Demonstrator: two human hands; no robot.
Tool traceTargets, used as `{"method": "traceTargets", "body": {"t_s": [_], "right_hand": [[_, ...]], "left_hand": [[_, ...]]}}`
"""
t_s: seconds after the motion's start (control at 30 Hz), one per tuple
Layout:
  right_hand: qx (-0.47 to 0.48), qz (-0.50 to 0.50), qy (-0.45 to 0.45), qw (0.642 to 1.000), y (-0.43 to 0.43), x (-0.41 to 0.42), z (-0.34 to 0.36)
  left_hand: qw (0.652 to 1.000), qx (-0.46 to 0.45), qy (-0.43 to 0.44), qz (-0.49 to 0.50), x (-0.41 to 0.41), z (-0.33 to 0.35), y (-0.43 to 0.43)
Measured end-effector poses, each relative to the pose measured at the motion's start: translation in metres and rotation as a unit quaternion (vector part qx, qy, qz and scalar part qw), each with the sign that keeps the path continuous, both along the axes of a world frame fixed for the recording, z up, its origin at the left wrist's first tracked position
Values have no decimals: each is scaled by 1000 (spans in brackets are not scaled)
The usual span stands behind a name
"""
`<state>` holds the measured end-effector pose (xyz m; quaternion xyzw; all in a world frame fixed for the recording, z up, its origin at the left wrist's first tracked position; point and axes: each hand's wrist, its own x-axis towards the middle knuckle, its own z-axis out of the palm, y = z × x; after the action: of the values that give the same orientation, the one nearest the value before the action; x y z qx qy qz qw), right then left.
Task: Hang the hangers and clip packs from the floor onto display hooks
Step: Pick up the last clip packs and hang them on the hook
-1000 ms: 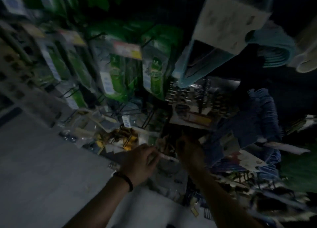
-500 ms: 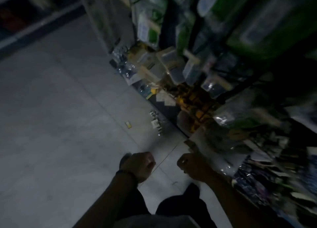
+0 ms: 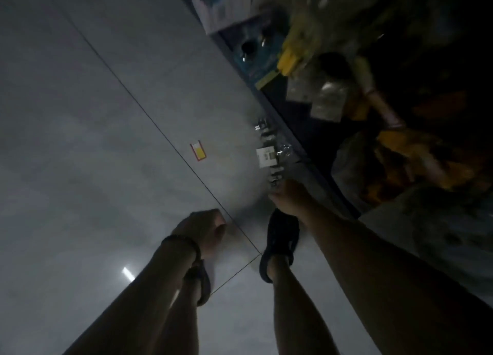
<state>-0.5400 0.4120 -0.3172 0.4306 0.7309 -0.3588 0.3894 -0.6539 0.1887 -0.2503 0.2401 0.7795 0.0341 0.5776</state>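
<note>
A clear clip pack with a white label lies on the grey tiled floor against the base of the display rack. My right hand is down at the pack's near end, and its curled fingers close on that end. My left hand, with a dark band at the wrist, hangs lower left over the floor as a closed fist holding nothing. No hangers or display hooks show clearly in this dim, blurred frame.
A small yellow and red tag lies on the floor left of the pack. The rack's base edge runs diagonally on the right, with yellow packets above it. My sandalled feet stand just below the hands.
The view has swung from the hanging goods down to the floor. My right hand has dropped from the rack to the clip pack on the floor. My left hand has lowered alongside it.
</note>
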Motion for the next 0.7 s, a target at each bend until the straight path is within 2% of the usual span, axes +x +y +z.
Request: {"method": "traceTargets", "body": {"t_s": [0.17, 0.33, 0.47, 0.57, 0.7], "right_hand": [[103, -69, -14, 992, 30, -4, -176], [148, -120, 41, 981, 37, -4, -253], [163, -142, 87, 972, 32, 6, -265], [96, -153, 95, 979, 21, 10, -244], [54, -268, 118, 954, -8, 14, -174]], "left_hand": [[999, -21, -23, 38, 14, -158, 9], [998, -35, -41, 27, 37, -244, 18], [997, -59, -44, 4, 34, -260, 23], [995, -66, -25, 70, 28, -244, 27], [988, -32, -18, 152, 21, -192, 41]]}}
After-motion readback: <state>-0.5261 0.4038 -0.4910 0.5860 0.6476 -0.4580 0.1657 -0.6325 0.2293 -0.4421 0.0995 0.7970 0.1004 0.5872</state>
